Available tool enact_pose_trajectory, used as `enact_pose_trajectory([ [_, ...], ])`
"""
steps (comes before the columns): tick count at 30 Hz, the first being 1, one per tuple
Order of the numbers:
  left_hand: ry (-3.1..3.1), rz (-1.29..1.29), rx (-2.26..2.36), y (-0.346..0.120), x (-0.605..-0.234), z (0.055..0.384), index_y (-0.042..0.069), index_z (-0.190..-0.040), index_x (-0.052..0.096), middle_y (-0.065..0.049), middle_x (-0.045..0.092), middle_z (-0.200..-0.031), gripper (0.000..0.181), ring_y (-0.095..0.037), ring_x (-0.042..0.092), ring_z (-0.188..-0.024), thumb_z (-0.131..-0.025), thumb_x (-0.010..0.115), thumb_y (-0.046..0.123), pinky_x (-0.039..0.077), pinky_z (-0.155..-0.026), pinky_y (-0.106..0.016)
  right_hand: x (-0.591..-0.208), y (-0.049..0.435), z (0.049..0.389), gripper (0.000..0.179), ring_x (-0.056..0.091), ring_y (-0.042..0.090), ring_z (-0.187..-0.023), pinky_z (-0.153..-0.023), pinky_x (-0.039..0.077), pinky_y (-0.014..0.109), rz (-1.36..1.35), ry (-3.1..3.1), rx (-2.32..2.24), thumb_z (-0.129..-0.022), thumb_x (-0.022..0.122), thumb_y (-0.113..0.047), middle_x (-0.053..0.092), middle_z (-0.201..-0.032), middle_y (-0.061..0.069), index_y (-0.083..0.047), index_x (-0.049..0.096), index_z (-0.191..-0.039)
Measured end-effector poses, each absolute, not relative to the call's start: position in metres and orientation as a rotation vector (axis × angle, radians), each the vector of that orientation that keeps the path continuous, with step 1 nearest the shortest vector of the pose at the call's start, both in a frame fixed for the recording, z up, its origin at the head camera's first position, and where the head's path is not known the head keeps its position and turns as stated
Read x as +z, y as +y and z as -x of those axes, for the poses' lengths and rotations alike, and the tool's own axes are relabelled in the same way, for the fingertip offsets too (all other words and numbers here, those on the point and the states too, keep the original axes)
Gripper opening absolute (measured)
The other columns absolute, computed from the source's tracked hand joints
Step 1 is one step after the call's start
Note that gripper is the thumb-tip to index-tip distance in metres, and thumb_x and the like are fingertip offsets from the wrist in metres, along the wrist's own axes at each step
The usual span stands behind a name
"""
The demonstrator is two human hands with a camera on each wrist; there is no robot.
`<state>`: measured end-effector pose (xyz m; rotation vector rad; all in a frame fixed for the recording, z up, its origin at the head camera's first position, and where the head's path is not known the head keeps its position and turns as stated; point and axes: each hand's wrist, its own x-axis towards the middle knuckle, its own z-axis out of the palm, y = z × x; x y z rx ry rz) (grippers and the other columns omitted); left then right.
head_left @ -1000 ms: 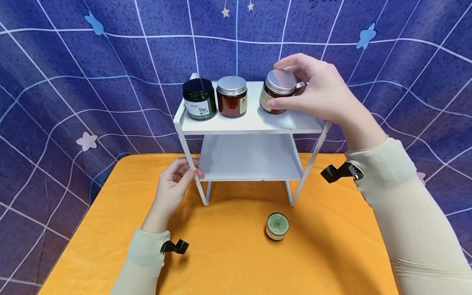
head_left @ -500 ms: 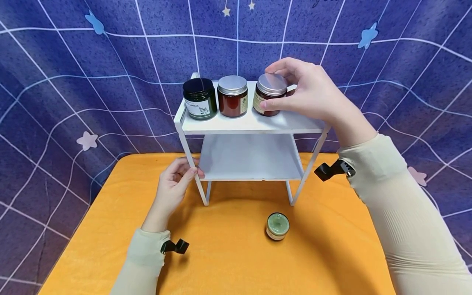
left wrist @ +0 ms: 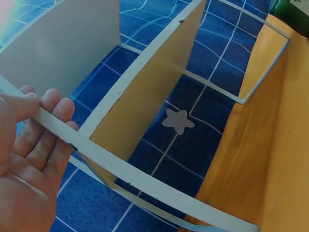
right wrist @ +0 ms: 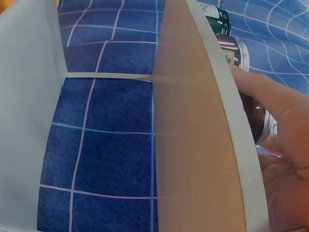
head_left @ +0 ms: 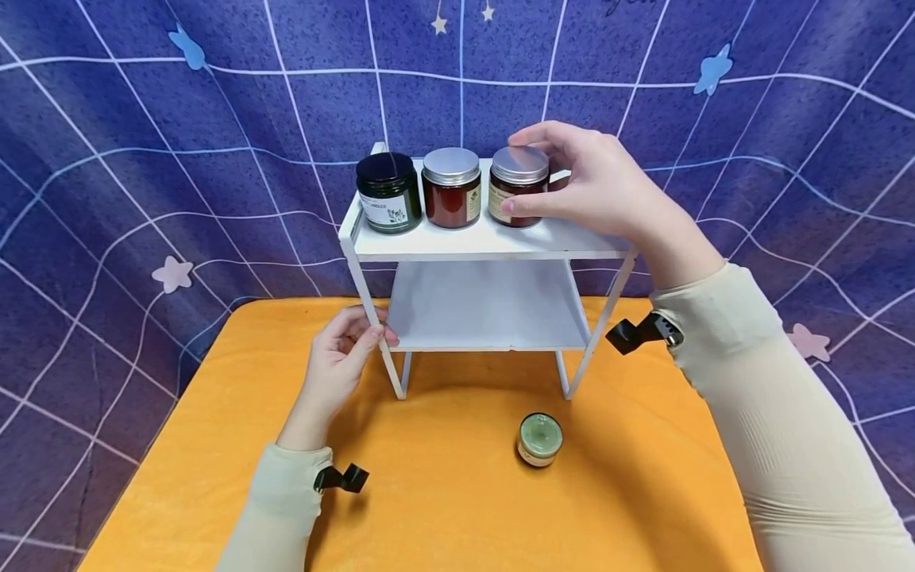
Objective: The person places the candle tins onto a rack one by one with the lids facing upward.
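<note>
A white two-tier shelf (head_left: 500, 302) stands on the table. My left hand (head_left: 339, 353) pinches its left front post (left wrist: 145, 182), thumb in front and fingers behind. On the top board, my right hand (head_left: 596, 183) grips an amber jar (head_left: 520, 179) with a silver lid, thumb on its label side and fingers behind. To the left of this jar sits a second silver-lidded amber jar (head_left: 452, 191), a small gap between them. A dark green jar (head_left: 388, 195) with a black lid and white label is at the left end. The right wrist view has the top board partly hiding the held jar.
A small lidless jar (head_left: 539, 439) with green contents rests on the orange cloth (head_left: 443, 492) in front of the shelf. The lower board (head_left: 486, 310) hangs between the posts. Behind the shelf, a blue curtain (head_left: 286, 111) with white grid lines and stars closes off the back.
My right hand has moved left along the top board with the amber jar, bringing it closer to the middle jar. It now stands level. My left hand has stayed on the post.
</note>
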<state>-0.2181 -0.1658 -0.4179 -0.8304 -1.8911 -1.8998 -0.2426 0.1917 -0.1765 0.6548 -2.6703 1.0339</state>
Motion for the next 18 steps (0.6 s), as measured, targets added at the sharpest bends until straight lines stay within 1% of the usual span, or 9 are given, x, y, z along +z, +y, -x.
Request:
enact_pose_trajectory([
  [1,-1.895,0.827,-1.897,-0.1656,-0.4178,0.2183,-0.014,-0.125,0.065,-0.009,0.079,-0.093,0.019,-0.017,0.077,-0.086,-0.107,0.057,-0.014,0.062,-0.082,-0.026,-0.1767,0.1916,0.2425,0.075,0.070,0.017,-0.120,-0.100,0.050,0.032,-0.656,-2.675,1.037,-0.086,0.096,-0.039,0.075,-0.132,0.004,-0.020,0.064,-0.151],
  [6,-1.873,0.835,-1.916,-0.1657,-0.4185,0.2192,-0.014,-0.124,0.065,-0.011,0.079,-0.093,0.019,-0.018,0.076,-0.086,-0.106,0.057,-0.014,0.062,-0.083,-0.026,-0.1764,0.1915,0.2426,0.075,0.070,0.019,-0.123,-0.098,0.053,0.032,-0.658,-2.691,1.012,-0.087,0.095,-0.042,0.072,-0.136,0.002,-0.021,0.063,-0.152],
  [9,-1.872,0.834,-1.909,-0.1658,-0.4188,0.2199,-0.014,-0.123,0.065,-0.011,0.079,-0.093,0.019,-0.017,0.076,-0.085,-0.106,0.057,-0.015,0.062,-0.083,-0.026,-0.1763,0.1916,0.2430,0.075,0.070,0.020,-0.124,-0.095,0.052,0.028,-0.662,-2.692,1.002,-0.088,0.094,-0.042,0.072,-0.137,0.002,-0.021,0.062,-0.152],
  [11,-1.872,0.832,-1.900,-0.1656,-0.4190,0.2204,-0.014,-0.123,0.065,-0.011,0.079,-0.092,0.019,-0.017,0.076,-0.085,-0.106,0.057,-0.016,0.062,-0.082,-0.026,-0.1763,0.1916,0.2431,0.075,0.071,0.020,-0.123,-0.097,0.054,0.030,-0.668,-2.693,1.003,-0.088,0.094,-0.042,0.072,-0.138,0.003,-0.021,0.062,-0.153],
  [16,-1.866,0.830,-1.891,-0.1648,-0.4195,0.2202,-0.014,-0.122,0.065,-0.012,0.079,-0.092,0.019,-0.017,0.076,-0.084,-0.106,0.057,-0.015,0.061,-0.081,-0.025,-0.1770,0.1921,0.2420,0.076,0.071,0.020,-0.123,-0.104,0.055,0.042,-0.664,-2.701,1.021,-0.088,0.094,-0.041,0.071,-0.139,0.003,-0.021,0.061,-0.153],
  [18,-1.872,0.826,-1.886,-0.1645,-0.4197,0.2199,-0.014,-0.122,0.065,-0.011,0.079,-0.092,0.018,-0.017,0.076,-0.084,-0.106,0.057,-0.015,0.061,-0.080,-0.025,-0.1772,0.1922,0.2418,0.076,0.071,0.020,-0.124,-0.106,0.055,0.044,-0.663,-2.701,1.023,-0.088,0.094,-0.041,0.071,-0.140,0.004,-0.021,0.061,-0.154],
])
